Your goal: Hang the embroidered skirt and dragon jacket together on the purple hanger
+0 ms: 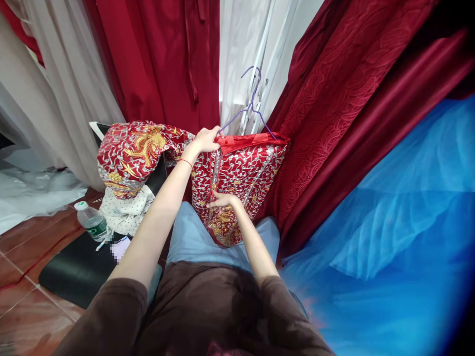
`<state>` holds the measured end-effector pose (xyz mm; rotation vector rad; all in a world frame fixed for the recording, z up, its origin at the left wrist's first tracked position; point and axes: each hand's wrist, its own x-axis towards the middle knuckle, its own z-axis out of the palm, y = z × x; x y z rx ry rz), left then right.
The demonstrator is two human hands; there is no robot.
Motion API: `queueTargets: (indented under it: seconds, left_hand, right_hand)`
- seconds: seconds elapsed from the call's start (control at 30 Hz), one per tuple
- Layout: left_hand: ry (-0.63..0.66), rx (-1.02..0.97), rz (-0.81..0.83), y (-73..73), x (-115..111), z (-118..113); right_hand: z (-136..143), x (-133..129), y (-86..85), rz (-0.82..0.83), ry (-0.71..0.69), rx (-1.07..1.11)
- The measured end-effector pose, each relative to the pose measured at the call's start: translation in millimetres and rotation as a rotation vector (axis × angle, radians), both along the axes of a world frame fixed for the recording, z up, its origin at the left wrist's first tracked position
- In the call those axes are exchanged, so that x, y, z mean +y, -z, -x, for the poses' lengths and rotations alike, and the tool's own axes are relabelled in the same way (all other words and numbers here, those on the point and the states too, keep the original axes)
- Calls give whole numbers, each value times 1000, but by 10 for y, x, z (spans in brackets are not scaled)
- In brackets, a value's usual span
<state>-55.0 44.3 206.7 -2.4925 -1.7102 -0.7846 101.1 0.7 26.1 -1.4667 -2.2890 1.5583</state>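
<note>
A red garment [245, 168] with silver and gold embroidery and a bright red top band hangs from a purple hanger [252, 106] in front of me. My left hand [206, 140] is closed on the garment's top edge, close to the hanger's left end. Lower down, my right hand [222, 200] lies against the embroidered front with its fingers stretched out near a silver trim strip. To the left, a red embroidered piece with a gold motif [146, 143] drapes over a chair back; whether it joins the hanging garment is hidden behind my left hand.
A black chair seat [74, 272] at left holds a plastic bottle [91, 220], a dotted white cloth [126, 210] and a small pale card [120, 248]. Dark red fabric [334, 113] hangs at right, beside blue tulle [389, 257]. Red and pale cloths hang behind.
</note>
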Motion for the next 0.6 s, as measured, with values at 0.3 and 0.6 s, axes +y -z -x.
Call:
queueTargets:
  seconds: [0.3, 0.6]
  left_hand:
    - [1, 20, 2, -21, -22, 14]
    - [-2, -83, 15, -13, 53, 9]
  right_hand:
    - [70, -60, 279, 5, 9, -232]
    - [64, 137, -393, -761, 394, 538]
